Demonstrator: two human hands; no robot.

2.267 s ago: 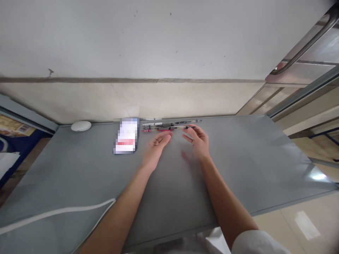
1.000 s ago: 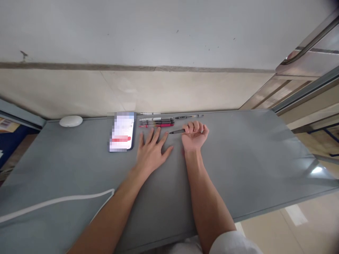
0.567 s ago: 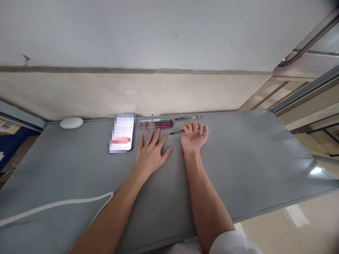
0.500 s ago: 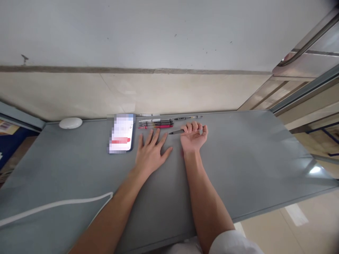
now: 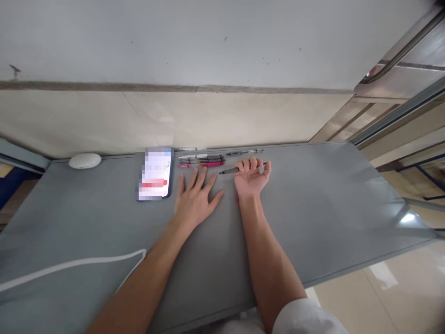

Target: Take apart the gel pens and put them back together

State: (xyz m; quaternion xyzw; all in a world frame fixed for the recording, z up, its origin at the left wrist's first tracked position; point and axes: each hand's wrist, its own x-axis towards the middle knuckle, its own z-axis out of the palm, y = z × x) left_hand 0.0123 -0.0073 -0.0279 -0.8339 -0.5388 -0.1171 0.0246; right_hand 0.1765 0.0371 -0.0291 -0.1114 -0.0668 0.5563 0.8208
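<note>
My left hand (image 5: 194, 197) lies flat on the grey tabletop, palm down, with its fingers spread and nothing in it. Just beyond its fingertips, several pens (image 5: 201, 160) lie side by side; the nearest is a red pen (image 5: 212, 163). My right hand (image 5: 252, 178) is turned palm up, its fingers curled round a dark grey pen (image 5: 227, 171). The tip of that pen points left, toward my left hand, and its other end shows by my thumb. Behind my right hand lies a black and clear pen (image 5: 245, 152).
A phone (image 5: 155, 174) with a lit, blurred screen lies left of the pens. A white oval object (image 5: 85, 161) sits at the table's back left. One white cable (image 5: 73, 265) crosses the front left. The grey table (image 5: 323, 208) meets a wall (image 5: 222, 116) behind.
The whole view has shifted slightly, so everything appears a little further left and up. Both hands keep the same pose, and the grey pen is still in my right hand.
</note>
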